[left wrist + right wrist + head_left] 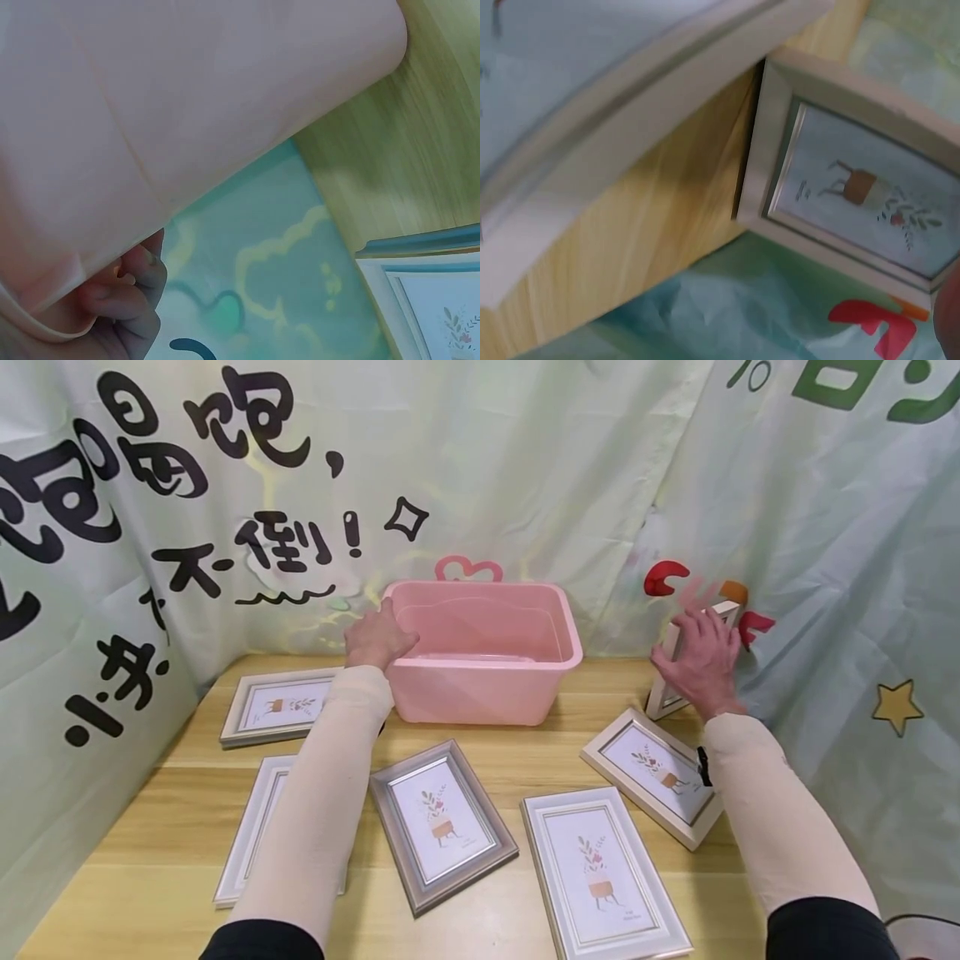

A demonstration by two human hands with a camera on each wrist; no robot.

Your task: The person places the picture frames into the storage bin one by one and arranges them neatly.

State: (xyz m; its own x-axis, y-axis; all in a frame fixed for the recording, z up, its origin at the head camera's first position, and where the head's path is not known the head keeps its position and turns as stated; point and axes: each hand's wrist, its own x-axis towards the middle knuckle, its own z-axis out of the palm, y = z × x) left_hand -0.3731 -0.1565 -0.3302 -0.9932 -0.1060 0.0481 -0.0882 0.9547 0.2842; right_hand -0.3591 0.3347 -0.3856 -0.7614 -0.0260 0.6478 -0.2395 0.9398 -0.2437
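Observation:
A pink plastic tub [472, 693] stands at the back of the table. My left hand [377, 639] grips its left rim. In the left wrist view, curled fingers [131, 296] wrap over the rim beside the tub's wall [202, 97]. At the back right, my right hand [702, 660] holds a light picture frame [660, 700] by its upper part, standing on edge. The right wrist view shows that frame's plant print [862, 191] and only a sliver of a fingertip. Just in front of it lies a beige picture frame [654, 772], near my right wrist.
A grey frame [442, 827] and a white frame [607, 868] lie face up in front. At left are a pale frame [281, 702] and another white frame [247, 852], partly under my left sleeve. A printed curtain [525, 468] hangs behind the wooden table [150, 860].

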